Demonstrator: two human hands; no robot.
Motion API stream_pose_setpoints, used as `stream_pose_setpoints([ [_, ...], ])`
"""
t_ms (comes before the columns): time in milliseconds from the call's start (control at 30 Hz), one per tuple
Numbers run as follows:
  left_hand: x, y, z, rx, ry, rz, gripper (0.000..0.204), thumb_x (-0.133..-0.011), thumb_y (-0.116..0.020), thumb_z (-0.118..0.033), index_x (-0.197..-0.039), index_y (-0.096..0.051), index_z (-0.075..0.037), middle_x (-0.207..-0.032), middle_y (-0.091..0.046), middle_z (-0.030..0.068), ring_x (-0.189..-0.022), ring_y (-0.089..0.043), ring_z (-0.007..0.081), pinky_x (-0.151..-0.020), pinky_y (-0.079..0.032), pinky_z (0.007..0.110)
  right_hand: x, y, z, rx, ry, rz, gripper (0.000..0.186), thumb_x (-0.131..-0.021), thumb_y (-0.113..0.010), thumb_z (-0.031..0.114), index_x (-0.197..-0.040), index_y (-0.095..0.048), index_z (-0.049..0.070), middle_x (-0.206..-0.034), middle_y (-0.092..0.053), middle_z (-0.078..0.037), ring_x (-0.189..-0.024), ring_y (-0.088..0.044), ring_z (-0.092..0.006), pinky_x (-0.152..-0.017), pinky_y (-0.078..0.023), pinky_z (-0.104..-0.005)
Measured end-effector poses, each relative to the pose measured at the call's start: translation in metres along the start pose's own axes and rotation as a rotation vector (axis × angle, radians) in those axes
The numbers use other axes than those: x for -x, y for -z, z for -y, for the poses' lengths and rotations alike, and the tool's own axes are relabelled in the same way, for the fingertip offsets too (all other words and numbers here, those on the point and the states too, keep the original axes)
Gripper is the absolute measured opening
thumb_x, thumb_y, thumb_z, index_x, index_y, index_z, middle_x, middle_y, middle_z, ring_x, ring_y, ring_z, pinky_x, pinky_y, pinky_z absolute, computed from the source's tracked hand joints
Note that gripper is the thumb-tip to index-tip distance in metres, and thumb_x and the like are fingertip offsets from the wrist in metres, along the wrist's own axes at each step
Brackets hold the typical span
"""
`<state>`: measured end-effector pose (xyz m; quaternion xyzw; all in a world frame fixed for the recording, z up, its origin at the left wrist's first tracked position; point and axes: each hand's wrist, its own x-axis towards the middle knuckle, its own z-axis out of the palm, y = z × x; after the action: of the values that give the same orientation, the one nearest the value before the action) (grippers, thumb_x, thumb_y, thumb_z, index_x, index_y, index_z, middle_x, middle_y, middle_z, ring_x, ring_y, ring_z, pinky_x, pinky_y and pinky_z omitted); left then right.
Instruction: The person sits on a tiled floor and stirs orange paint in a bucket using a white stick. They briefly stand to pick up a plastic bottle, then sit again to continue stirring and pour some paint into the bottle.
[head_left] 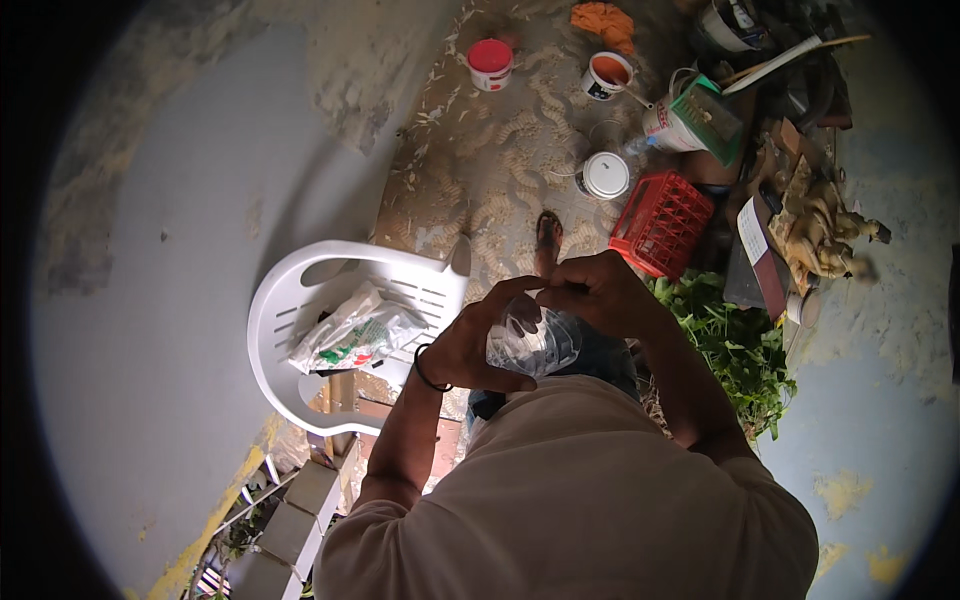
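Close in front of my body is a clear plastic container (537,347), perhaps a cup or tub; its exact kind does not show. My left hand (474,340) is wrapped round its left side, thumb along the near edge and fingers over the far edge. A dark band circles my left wrist. My right hand (603,288) is at the container's far right edge, its fingers bent and pinched together against the left fingertips. Whatever lies between the right fingers is hidden.
At left, a white plastic chair (268,300) holds a white plastic bag (355,330). Ahead stand a red-lidded tub (490,62), an orange paint pot (608,72), a white-lidded bucket (605,176) and a red crate (662,222). Leafy greens (735,355) are beside my right arm.
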<state>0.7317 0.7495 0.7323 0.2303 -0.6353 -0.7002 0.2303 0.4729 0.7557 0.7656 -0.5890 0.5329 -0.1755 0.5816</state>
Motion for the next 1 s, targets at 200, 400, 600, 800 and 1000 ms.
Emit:
stream_pose_setpoints([
  [200,-0.127,0.029,0.010,0.578,0.076,0.127,0.122,-0.062,-0.104,-0.028,-0.157,-0.034,0.003,-0.137,-0.063,0.0183,-0.122,-0.066,0.0292,-0.103,-0.053,0.044,-0.051,0.117,-0.009,-0.189,0.048,-0.052,0.021,-0.103,-0.071,0.020,-0.098,-0.072,-0.001,-0.073,-0.067,-0.008,-0.071,-0.061,-0.0083,-0.066,-0.049,-0.0308],
  [400,-0.235,0.091,-0.010,1.022,0.060,-0.243,0.127,-0.066,-0.102,-0.040,-0.162,-0.029,-0.001,-0.144,-0.059,0.0186,-0.127,-0.062,0.0302,-0.107,-0.051,0.044,-0.123,0.198,-0.033,-0.221,-0.157,-0.298,0.019,-0.106,-0.062,0.017,-0.106,-0.071,0.000,-0.082,-0.071,-0.011,-0.078,-0.073,-0.0182,-0.069,-0.055,-0.0371],
  [600,-0.338,0.191,0.011,0.732,0.125,-0.319,0.118,-0.074,-0.098,-0.028,-0.165,-0.027,-0.005,-0.146,-0.057,0.0189,-0.132,-0.061,0.0342,-0.112,-0.052,0.046,-0.167,0.247,-0.111,0.670,-0.389,-0.081,0.027,-0.106,-0.057,0.026,-0.112,-0.074,0.007,-0.093,-0.075,-0.015,-0.086,-0.074,-0.0366,-0.075,-0.058,-0.0516],
  [800,-0.477,0.306,0.019,0.135,0.204,-0.098,0.117,-0.064,-0.103,-0.019,-0.159,-0.035,-0.003,-0.144,-0.058,0.0140,-0.133,-0.057,0.0227,-0.109,-0.051,0.039,-0.206,0.221,-0.149,0.025,-0.483,-0.327,0.050,-0.099,-0.069,0.045,-0.133,-0.066,0.008,-0.116,-0.072,-0.013,-0.113,-0.067,-0.0351,-0.098,-0.053,-0.0462],
  [1000,-0.612,0.358,-0.007,-0.159,0.121,0.189,0.113,-0.066,-0.101,-0.019,-0.157,-0.036,-0.003,-0.148,-0.057,0.0180,-0.141,-0.053,0.0300,-0.118,-0.043,0.044,-0.278,0.237,-0.088,0.086,-0.320,-0.489,0.017,-0.097,-0.067,0.027,-0.100,-0.071,0.011,-0.102,-0.069,-0.012,-0.102,-0.066,-0.0375,-0.089,-0.051,-0.0510],
])
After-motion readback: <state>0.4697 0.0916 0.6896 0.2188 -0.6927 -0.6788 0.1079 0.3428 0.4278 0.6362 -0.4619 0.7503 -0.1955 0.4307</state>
